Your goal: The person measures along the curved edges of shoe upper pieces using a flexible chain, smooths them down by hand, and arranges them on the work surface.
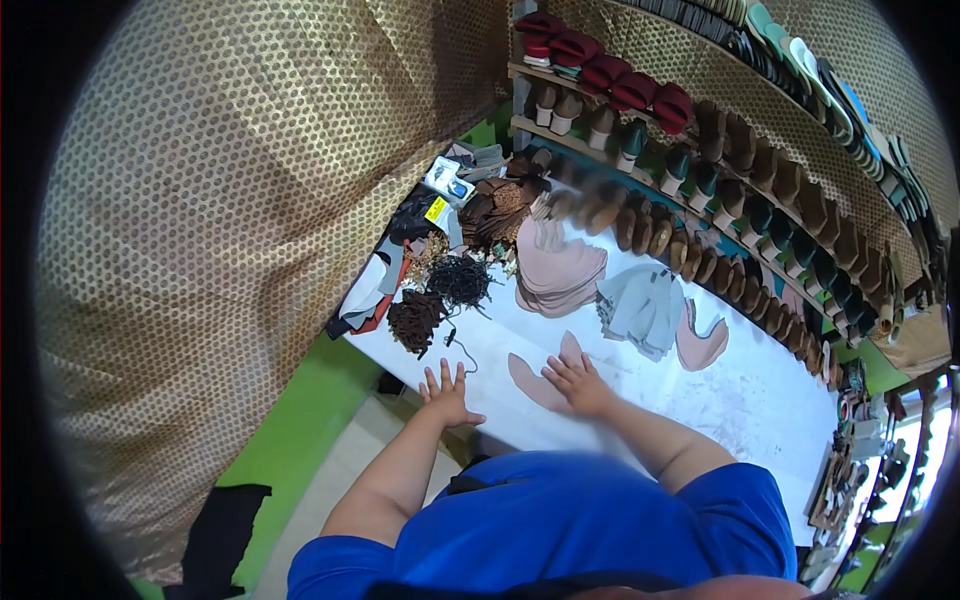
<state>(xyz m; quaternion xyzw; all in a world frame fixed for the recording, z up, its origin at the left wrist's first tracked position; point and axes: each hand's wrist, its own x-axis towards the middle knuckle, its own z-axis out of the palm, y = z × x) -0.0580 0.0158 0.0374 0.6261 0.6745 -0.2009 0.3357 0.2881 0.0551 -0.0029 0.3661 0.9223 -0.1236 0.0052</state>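
The pink curved piece (531,384) lay on the white table (755,430), close to my edge, with one end showing to the left of my right hand (582,388) and another tip poking out just beyond my fingers. My hand hid part of it, so I couldn't tell its whole outline. The longer stretch in sight slanted from the far left down toward my right hand, so its length ran across my reach rather than straight away from me. My right hand was the nearer one by far, its fingertips over the piece and its fingers fanned wide, with nothing pinched between them that I could see; how hard they pressed, I couldn't tell.

My left hand (450,402) was well apart from the piece, off to its left by the table edge, fingers spread wide and holding nothing; whether it touched the tabletop I couldn't tell. The piece sat between my hands, partly under the right one.

Just beyond my left fingertips lay a loose dark cord (449,340), then a brown bundle (415,320) and a black tangle (460,279). Past the piece were a pale pink stack (558,275), a grey stack (640,315) and, to the right, a horseshoe-shaped cutout (703,350). Burgundy slippers (632,88) stood on a shelf farther out.
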